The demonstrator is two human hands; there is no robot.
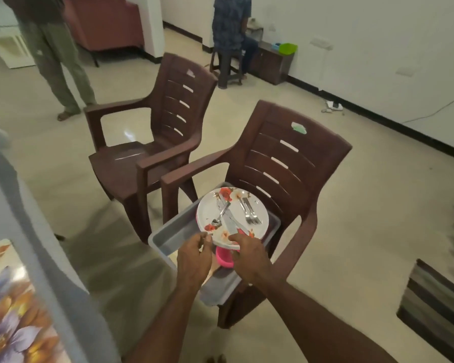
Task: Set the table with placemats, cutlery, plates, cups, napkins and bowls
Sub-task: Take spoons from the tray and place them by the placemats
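Hands meet at the near rim of a stack of white floral plates [232,214], just below the middle of the frame. The right hand [249,254] pinches that rim, thumb on top and fingers curled underneath. The left hand [194,254] sits just beside it to the left, fingers curled around what looks like a thin piece of cutlery at the plate's edge; what exactly it holds I cannot tell.

On the top plate lie a crossed spoon [220,214] and knife [230,222], and two forks [249,213] side by side toward the right. The plates are held above a grey plastic tub [173,231], which rests on the seat of a brown plastic chair [281,163]. A pink bowl [224,256] shows in the tub, under the plates and between the two hands.

A second brown chair [155,134] stands further up and to the left. At the lower left, a floral placemat [8,305] lies on the grey desk [50,258]. A striped mat [435,307] lies on the floor at lower right. Two other people appear along the top of the frame, one standing, one seated.
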